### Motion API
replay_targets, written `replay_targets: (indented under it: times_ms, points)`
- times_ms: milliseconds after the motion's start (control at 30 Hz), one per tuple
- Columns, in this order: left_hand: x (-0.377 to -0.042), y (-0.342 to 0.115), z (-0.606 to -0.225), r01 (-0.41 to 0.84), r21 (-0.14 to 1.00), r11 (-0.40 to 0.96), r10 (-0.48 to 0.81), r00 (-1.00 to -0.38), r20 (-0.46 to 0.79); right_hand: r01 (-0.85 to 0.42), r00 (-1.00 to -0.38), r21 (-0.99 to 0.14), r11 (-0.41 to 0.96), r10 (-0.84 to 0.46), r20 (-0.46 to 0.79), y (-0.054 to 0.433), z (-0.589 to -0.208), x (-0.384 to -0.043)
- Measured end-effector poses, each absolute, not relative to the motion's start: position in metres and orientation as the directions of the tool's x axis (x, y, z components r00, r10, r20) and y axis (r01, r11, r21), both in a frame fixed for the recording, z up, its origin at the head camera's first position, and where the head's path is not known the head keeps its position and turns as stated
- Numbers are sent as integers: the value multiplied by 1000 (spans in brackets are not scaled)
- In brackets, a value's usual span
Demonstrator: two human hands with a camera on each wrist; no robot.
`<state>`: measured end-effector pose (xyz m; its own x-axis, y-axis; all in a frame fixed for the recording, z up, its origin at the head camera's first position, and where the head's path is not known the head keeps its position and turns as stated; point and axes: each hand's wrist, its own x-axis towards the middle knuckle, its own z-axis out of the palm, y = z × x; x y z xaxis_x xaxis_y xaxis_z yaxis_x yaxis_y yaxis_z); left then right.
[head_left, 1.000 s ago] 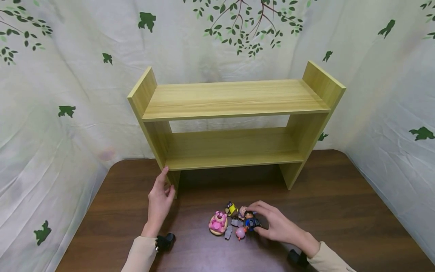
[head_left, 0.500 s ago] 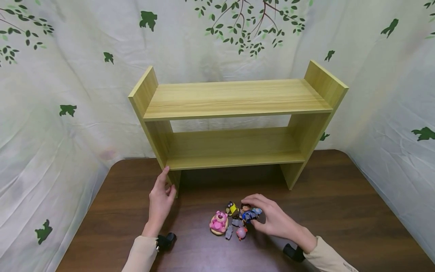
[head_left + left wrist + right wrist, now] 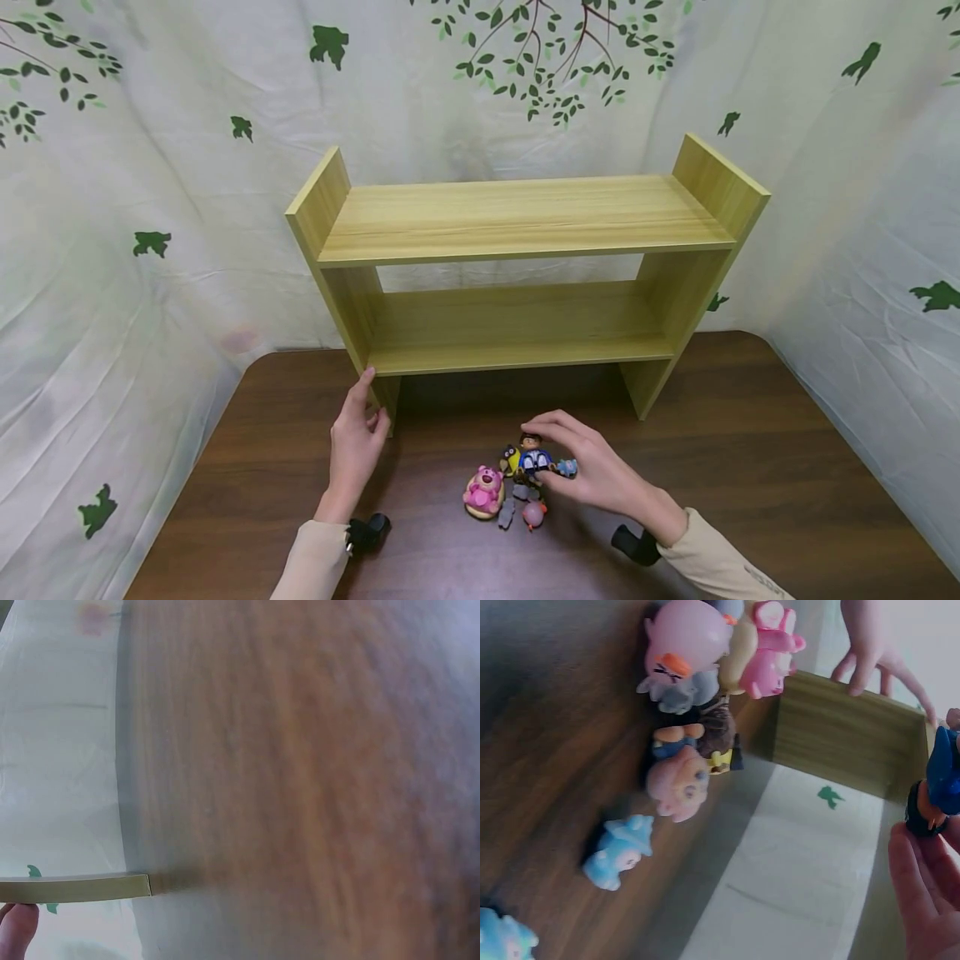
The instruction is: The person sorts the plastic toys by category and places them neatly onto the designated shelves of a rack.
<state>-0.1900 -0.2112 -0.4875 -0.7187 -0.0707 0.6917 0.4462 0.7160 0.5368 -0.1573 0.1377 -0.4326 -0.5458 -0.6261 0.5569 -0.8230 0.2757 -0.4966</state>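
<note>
My right hand (image 3: pixel 588 458) holds a dark-haired figurine in blue clothes (image 3: pixel 534 460) between thumb and fingers, raised over the other toys. In the right wrist view this figurine (image 3: pixel 945 772) shows at the right edge, partly cut off. My left hand (image 3: pixel 356 437) grips the left side panel of a light wooden shelf (image 3: pixel 510 221), a finger at the lower board's front corner. Beneath and beside the right hand lie a pink bear (image 3: pixel 483 492), a yellow-and-brown figure (image 3: pixel 510 461), a pink round toy (image 3: pixel 533 514), small grey pieces (image 3: pixel 506 512) and a light-blue figure (image 3: pixel 567 468).
The two-tier shelf stands at the back of a dark brown wooden table (image 3: pixel 712 467). White cloth (image 3: pixel 187 208) with green leaf prints hangs behind and at both sides. A pink-faced figure (image 3: pixel 679 784) and another light-blue one (image 3: pixel 506 934) show in the right wrist view.
My right hand has lifted the blue-clothed figurine and moved it left and away from me, turning it upright. The light-blue figure has come into sight. My left hand stays put.
</note>
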Motion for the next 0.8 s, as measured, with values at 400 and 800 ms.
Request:
replay_targets:
  times_ms: [400,800]
  points:
    - [-190,-211,-488,455,526,718,-75,-701,709,-847,-514,-468,254,-618,595,124,-419,-170]
    - [-191,-212,-490,460,519,720,-74,-694,717,-845,-521,-460,271,-608,599,109,-402,-181]
